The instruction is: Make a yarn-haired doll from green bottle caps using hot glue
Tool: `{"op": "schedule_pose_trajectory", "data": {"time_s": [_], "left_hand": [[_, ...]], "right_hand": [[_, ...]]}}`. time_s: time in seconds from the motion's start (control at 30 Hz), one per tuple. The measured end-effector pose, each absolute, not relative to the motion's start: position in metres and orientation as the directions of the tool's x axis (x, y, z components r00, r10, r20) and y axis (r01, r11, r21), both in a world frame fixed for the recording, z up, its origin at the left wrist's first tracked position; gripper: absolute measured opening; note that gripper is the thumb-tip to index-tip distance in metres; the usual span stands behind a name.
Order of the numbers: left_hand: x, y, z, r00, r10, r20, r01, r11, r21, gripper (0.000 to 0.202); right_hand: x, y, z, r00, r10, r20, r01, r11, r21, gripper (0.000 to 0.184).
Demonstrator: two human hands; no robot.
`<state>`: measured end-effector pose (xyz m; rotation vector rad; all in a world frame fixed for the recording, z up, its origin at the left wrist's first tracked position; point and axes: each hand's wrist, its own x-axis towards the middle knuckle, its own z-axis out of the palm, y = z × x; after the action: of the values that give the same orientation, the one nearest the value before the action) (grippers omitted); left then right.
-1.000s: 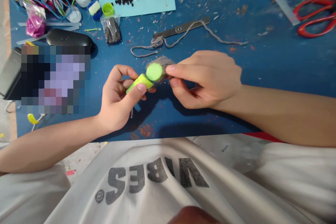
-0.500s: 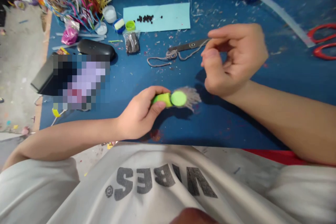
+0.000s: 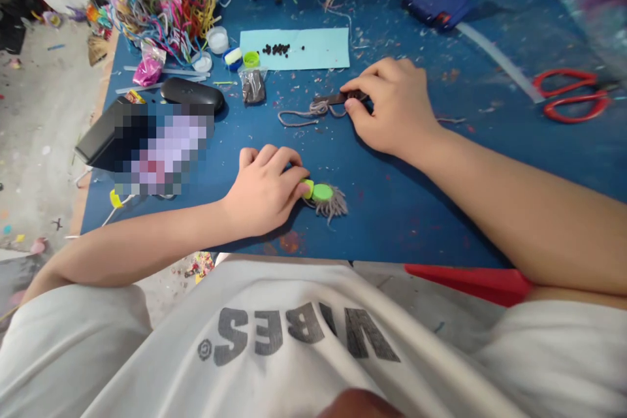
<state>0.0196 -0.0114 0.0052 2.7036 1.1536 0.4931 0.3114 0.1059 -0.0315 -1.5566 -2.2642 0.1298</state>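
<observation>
Close to the table's front edge, my left hand point(image 3: 269, 191) curls over a small yarn-haired doll point(image 3: 322, 192). The doll lies on its side, with a flat green round head, a yellow-green body mostly hidden under my fingers, and grey yarn strands spread to the right. Farther up, my right hand point(image 3: 392, 104) rests on the table with thumb and fingers closing on dark-bladed scissors point(image 3: 337, 98); their handles are hidden under the hand. A grey piece of yarn point(image 3: 298, 121) lies looped around and beside the blades.
Left: a yarn heap point(image 3: 161, 6), black case point(image 3: 193, 95) and dark box point(image 3: 115, 134). Behind: light-blue paper point(image 3: 323, 49) with small black beads and a bagged dark lump point(image 3: 253, 87). Right: a blue glue gun point(image 3: 435, 6) with glue stick, and red-handled scissors point(image 3: 571, 95).
My right hand has come down from above the table onto the dark scissors. My left hand has turned palm-down and lowered the doll to the table. The view has tilted slightly upward.
</observation>
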Motion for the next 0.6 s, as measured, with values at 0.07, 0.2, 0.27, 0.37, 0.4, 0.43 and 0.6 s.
{"op": "schedule_pose_trajectory", "data": {"time_s": [0.07, 0.2, 0.27, 0.37, 0.4, 0.43, 0.6], "left_hand": [[0.018, -0.002, 0.007, 0.59, 0.772, 0.238, 0.689, -0.635, 0.351, 0.039], [0.019, 0.029, 0.009, 0.412, 0.879, 0.239, 0.763, -0.477, 0.437, 0.035], [0.023, 0.046, 0.008, 0.362, 0.896, 0.257, 0.797, -0.441, 0.414, 0.033], [0.029, 0.066, 0.003, 0.376, 0.899, 0.226, 0.831, -0.435, 0.346, 0.027], [0.03, 0.071, 0.0, 0.383, 0.901, 0.205, 0.84, -0.432, 0.328, 0.024], [0.031, 0.074, -0.002, 0.384, 0.904, 0.189, 0.848, -0.426, 0.315, 0.021], [0.023, 0.085, -0.018, 0.391, 0.885, 0.253, 0.813, -0.461, 0.357, 0.013]], "right_hand": [[0.312, 0.108, -0.033, -0.299, 0.914, 0.273, 0.876, 0.376, -0.301, 0.027], [0.314, 0.115, -0.037, -0.252, 0.928, 0.274, 0.887, 0.335, -0.319, 0.029], [0.314, 0.117, -0.037, -0.24, 0.937, 0.255, 0.889, 0.317, -0.329, 0.029], [0.315, 0.12, -0.037, -0.245, 0.943, 0.227, 0.89, 0.311, -0.333, 0.026], [0.315, 0.121, -0.036, -0.243, 0.946, 0.216, 0.896, 0.304, -0.325, 0.023], [0.314, 0.121, -0.035, -0.235, 0.95, 0.205, 0.905, 0.291, -0.311, 0.02], [0.312, 0.121, -0.029, -0.156, 0.97, 0.189, 0.935, 0.206, -0.287, 0.012]]}}
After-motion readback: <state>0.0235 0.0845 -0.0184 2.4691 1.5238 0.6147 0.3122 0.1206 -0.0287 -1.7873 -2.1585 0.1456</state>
